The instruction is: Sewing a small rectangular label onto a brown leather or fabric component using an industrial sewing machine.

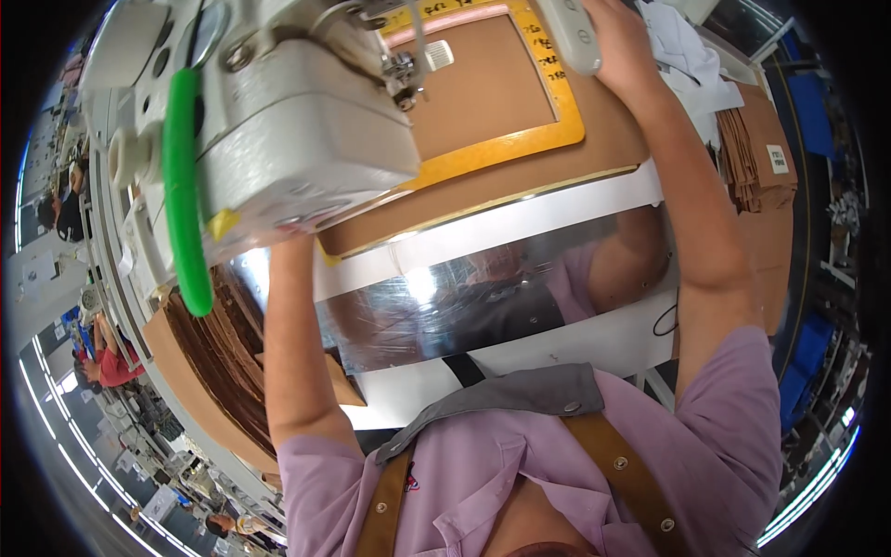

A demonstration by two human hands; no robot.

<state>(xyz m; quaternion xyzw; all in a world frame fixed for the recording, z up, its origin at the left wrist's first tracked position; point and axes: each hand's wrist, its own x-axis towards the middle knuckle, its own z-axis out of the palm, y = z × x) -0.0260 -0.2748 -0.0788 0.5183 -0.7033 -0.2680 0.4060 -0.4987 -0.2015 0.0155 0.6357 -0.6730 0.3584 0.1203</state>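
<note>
A white sewing machine head point(297, 139) with a green bar point(190, 195) fills the upper left. Under it lies brown sheet material point(613, 148) with a yellow rectangular template point(501, 139) on top, framing a brown opening with a small white label point(438, 56). My left forearm point(297, 353) reaches up to the work, its hand hidden beneath the machine. My right hand point(617, 51) is at the top, against a pale oblong fitting point(575, 37) just right of the template; its fingers are partly hidden, so I cannot tell their grip.
A shiny metal plate point(427, 316) spans the front. Brown stacked pieces lie left point(213, 362) and right point(742, 153), with white cloth point(677, 46) at upper right. Other people point(116, 362) are at workstations along the far left. Blue bins point(803, 362) sit beyond the right edge.
</note>
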